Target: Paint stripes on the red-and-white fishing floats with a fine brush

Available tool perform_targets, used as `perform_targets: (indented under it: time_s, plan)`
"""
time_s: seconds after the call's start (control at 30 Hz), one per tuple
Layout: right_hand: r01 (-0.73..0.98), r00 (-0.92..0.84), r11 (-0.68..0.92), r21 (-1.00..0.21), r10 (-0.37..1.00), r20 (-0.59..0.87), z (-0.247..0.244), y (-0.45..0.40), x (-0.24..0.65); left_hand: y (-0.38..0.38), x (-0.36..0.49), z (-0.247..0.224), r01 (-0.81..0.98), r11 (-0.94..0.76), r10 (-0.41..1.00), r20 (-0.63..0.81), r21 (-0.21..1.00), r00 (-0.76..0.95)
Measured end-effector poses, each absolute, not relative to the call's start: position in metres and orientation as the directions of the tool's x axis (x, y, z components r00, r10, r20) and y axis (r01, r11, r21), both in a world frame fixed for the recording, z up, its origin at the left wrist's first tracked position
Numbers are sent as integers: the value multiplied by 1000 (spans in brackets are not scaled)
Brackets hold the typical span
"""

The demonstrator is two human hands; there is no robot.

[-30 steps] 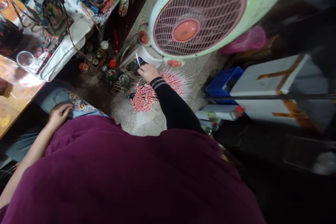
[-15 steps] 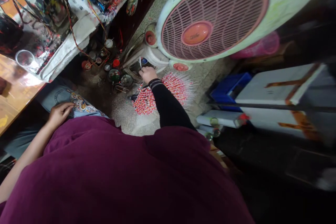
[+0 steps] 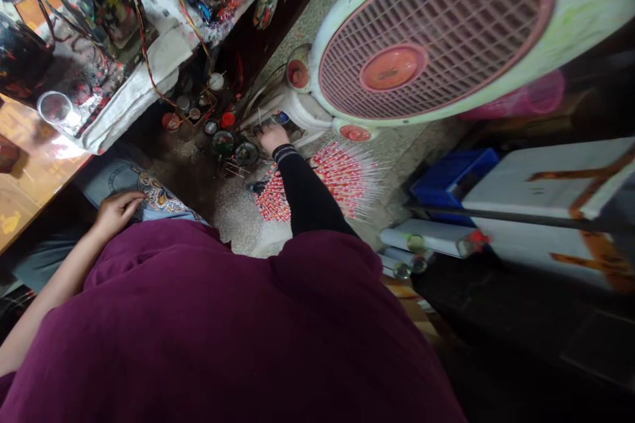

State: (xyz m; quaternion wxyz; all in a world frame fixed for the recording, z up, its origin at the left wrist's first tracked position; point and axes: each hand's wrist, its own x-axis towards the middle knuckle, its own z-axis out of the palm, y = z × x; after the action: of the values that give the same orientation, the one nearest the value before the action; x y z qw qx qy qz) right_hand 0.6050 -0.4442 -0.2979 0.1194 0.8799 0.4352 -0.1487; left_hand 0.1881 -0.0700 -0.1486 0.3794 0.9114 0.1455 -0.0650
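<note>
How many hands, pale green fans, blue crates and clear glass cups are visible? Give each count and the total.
Bare hands: 2
Pale green round fan: 1
Blue plastic crate: 1
Clear glass cup: 1
Total: 5

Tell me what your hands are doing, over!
Right grip by paint jars, hold unclear. Left grip on patterned cloth. Red-dotted sticks fanned on floor. Fan base close to right grip.

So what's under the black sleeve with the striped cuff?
Fanned red-and-white sticks and speckled stone floor show on both sides of the black sleeve; what lies directly beneath it is hidden.
</note>
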Motion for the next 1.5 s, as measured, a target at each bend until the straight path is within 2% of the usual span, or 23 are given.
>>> perform_targets:
  time_s: [0.23,0.5,0.73,0.83,1.0,1.13,1.23,1.33,1.5]
  plan:
    - [797,592,-597,90,745,-307,-297,-446,605,-70,187,-152,304,-675,222,-208,672,953]
    - [804,593,-593,40,794,-133,-281,-462,567,-73,184,-160,227,-659,188,-135,717,973]
    - [878,471,-471,-83,882,-20,-282,-472,485,-87,175,-150,64,-680,47,-43,731,998]
    - [925,368,-360,-123,928,53,-281,-470,451,-93,164,-132,-39,-754,-18,38,656,999]
    - [981,174,-144,-126,946,273,-264,-455,407,-98,122,-75,-132,-922,-37,255,364,966]
    - [995,62,-17,-101,886,459,-233,-426,396,-76,73,-29,30,-988,93,423,154,901]
    - [997,35,14,-79,813,582,-197,-391,392,-45,30,-9,337,-940,315,520,55,794]
    - [993,-8,87,-79,719,695,-159,-350,385,-14,-9,-5,597,-800,530,535,59,658]
    - [963,-57,245,-111,591,805,-107,-284,363,11,-52,-20,701,-705,649,501,112,572]
